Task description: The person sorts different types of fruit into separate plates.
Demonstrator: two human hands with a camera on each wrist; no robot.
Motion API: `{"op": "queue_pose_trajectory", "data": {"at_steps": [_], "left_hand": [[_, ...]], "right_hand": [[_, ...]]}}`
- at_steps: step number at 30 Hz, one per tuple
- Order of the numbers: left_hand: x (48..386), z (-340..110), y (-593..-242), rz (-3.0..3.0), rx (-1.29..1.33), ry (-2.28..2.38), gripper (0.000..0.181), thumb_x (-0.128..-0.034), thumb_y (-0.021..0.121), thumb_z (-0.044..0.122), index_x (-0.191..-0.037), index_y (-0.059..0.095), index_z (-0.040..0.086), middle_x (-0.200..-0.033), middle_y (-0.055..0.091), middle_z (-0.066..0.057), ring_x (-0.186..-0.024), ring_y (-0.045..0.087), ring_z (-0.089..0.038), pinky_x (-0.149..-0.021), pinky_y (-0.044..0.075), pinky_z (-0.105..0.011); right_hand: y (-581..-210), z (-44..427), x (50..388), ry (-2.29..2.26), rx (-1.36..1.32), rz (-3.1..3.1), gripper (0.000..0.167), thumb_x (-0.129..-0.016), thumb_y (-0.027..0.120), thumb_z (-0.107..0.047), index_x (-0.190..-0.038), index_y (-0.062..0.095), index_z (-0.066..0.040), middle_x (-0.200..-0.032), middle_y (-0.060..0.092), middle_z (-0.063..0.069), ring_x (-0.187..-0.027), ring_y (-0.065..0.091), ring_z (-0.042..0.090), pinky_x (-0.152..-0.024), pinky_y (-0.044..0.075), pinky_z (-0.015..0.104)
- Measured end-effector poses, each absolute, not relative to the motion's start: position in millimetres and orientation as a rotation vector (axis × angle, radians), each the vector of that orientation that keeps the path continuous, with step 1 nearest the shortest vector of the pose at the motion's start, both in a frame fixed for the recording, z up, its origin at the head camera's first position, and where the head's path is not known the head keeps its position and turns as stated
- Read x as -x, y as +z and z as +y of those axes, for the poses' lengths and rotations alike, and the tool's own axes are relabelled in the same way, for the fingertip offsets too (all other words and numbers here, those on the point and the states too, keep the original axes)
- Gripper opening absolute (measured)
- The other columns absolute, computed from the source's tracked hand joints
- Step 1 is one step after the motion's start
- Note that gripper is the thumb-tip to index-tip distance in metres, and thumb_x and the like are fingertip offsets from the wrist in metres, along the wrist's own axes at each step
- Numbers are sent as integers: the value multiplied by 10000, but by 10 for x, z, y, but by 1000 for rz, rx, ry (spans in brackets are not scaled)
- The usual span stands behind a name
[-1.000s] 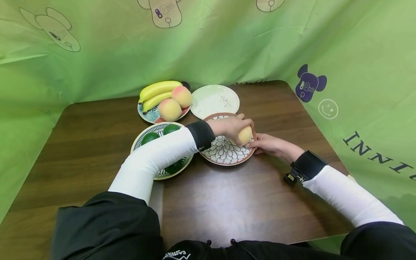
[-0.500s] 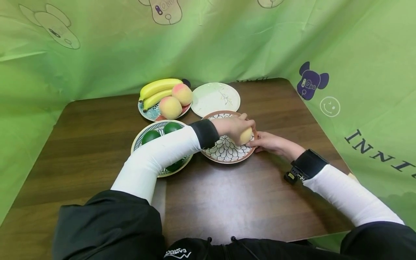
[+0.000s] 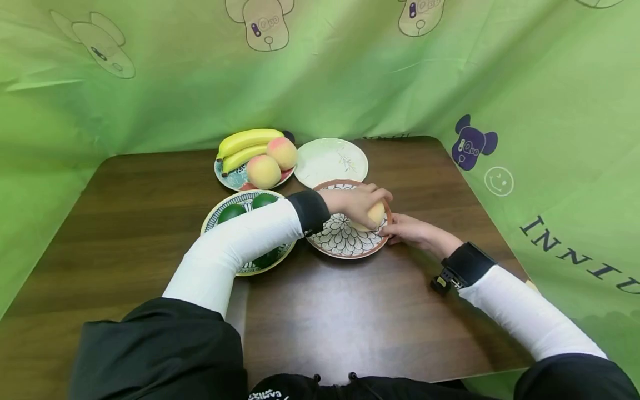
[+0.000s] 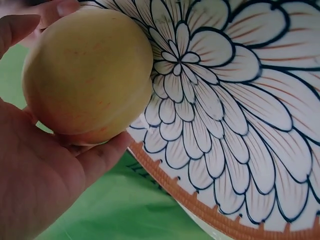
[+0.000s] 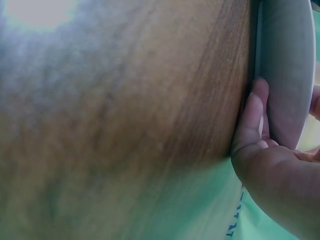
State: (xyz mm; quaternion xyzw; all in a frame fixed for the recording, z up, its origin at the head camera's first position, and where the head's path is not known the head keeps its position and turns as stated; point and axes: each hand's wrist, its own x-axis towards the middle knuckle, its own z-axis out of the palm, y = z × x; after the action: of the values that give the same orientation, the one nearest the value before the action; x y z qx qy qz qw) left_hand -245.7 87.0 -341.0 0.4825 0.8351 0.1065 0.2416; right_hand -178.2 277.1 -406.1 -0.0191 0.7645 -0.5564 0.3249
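Observation:
A peach point(image 4: 87, 72) is in my left hand point(image 3: 356, 205), whose fingers and thumb curl round it. The hand holds it over the right side of a plate point(image 3: 345, 244) with a brown rim and a black-and-white petal pattern. Whether the peach touches the plate cannot be told. At the plate's right edge, my right hand point(image 3: 412, 230) grips the rim. In the right wrist view its fingers point(image 5: 252, 112) reach under the pale underside, close to the wooden table.
Left of it stands a patterned plate point(image 3: 209, 222) with several green fruits point(image 3: 231, 213), partly hidden by my left forearm. Behind are a colourful plate point(image 3: 234, 180) with bananas point(image 3: 250, 140) and two peaches point(image 3: 263, 171), and a white plate point(image 3: 325, 161). Green cloth point(image 3: 350, 83) hangs behind the table.
The head view has shifted a little. My left hand stays round the peach over the plate, its fingers slightly more spread. My right hand keeps its grip on the rim.

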Motion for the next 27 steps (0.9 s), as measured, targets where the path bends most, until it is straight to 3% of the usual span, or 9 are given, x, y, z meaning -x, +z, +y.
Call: {"op": "queue_pose_trajectory", "data": {"at_steps": [10, 14, 20, 27], "left_hand": [[2568, 802, -3327, 2288, -1306, 333, 802, -917, 684, 208, -1607, 280, 151, -1546, 381, -197, -1355, 516, -288, -1126, 460, -376], [2614, 639, -3225, 2304, -1255, 381, 799, -938, 671, 214, -1619, 260, 139, -1600, 340, -207, -1424, 463, -303, -1195, 399, -408], [2782, 111, -2922, 2447, -1091, 404, 726, -975, 626, 244, -1598, 301, 61, -1656, 308, -196, -1545, 304, -323, -1284, 257, -430], [3085, -769, -2783, 2595, -758, 480, 692, -995, 551, 245, -1574, 292, -30, -1624, 343, -268, -1511, 336, -396, -1274, 260, -480]], "right_hand": [[-4009, 2827, 1782, -1498, 14, 2020, 458, -928, 513, -53, -1337, 404, 121, -876, 636, -118, -804, 598, 5, -769, 497, 196], [-4032, 2806, 1784, -1492, 0, 2010, 437, -937, 511, -52, -1325, 406, 120, -862, 628, -118, -797, 595, 5, -767, 494, 193], [-4046, 2776, 1777, -1473, -16, 2007, 480, -947, 517, -69, -1359, 380, 135, -860, 621, -111, -796, 593, 0, -761, 494, 187], [-4051, 2755, 1759, -1452, -22, 2005, 528, -954, 530, -76, -1402, 358, 145, -864, 631, -112, -796, 593, -2, -762, 496, 187]]}}
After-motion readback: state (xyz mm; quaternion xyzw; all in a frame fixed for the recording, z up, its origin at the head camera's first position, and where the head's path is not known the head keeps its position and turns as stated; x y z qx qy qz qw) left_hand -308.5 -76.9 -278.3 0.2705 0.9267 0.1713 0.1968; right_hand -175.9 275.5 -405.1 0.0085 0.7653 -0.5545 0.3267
